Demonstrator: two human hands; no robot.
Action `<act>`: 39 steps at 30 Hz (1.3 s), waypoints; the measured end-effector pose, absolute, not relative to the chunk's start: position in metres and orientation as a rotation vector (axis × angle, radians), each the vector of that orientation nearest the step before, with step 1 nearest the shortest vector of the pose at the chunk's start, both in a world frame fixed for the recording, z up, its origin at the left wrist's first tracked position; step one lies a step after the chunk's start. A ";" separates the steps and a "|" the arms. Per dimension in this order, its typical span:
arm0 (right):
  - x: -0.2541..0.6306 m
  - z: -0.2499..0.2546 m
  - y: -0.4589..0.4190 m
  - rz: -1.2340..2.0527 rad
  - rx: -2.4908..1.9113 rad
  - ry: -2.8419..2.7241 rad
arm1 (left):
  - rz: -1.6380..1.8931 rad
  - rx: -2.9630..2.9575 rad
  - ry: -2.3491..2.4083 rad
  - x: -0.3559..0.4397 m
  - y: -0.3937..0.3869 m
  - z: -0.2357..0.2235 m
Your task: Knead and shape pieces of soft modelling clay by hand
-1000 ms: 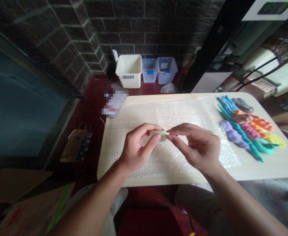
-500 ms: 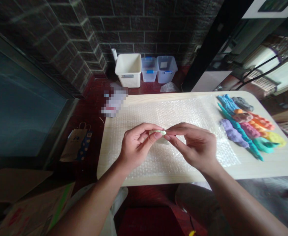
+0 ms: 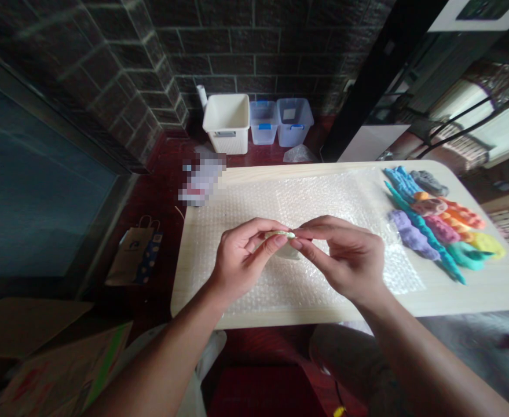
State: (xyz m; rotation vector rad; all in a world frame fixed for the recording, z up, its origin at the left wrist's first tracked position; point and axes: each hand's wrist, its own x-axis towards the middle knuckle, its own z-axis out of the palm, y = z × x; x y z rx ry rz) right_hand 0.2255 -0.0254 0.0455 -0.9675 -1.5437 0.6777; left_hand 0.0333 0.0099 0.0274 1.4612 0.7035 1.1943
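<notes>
My left hand (image 3: 245, 255) is closed, with thumb and fingers pinching a small pale green piece (image 3: 287, 234) held above the table. My right hand (image 3: 345, 252) is also closed, its thumb and fingertips pressed together at the right end of that piece. Just beneath the fingertips shows a pale greyish shape (image 3: 289, 252); whether it belongs to the held piece I cannot tell. Under both hands lies a sheet of bubble wrap (image 3: 245, 202).
Several soft, clay-like coloured lumps lie on the table's right side, among them a long teal strip (image 3: 432, 243) and a purple lump (image 3: 413, 234). Beyond the wooden table (image 3: 410, 304) a white bin (image 3: 228, 133) stands on the floor. A paper bag (image 3: 128, 255) is at the left.
The hands stay nearly in place. The pale green piece and the greyish shape below it have shifted very slightly to the right.
</notes>
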 end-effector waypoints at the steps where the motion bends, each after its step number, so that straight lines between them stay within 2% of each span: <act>1: 0.225 0.045 -0.025 0.679 -0.964 -1.544 | 1.192 1.465 0.700 0.033 0.010 0.027; 39: 0.223 0.044 -0.027 0.712 -1.036 -1.497 | 1.216 1.510 0.757 0.033 0.010 0.028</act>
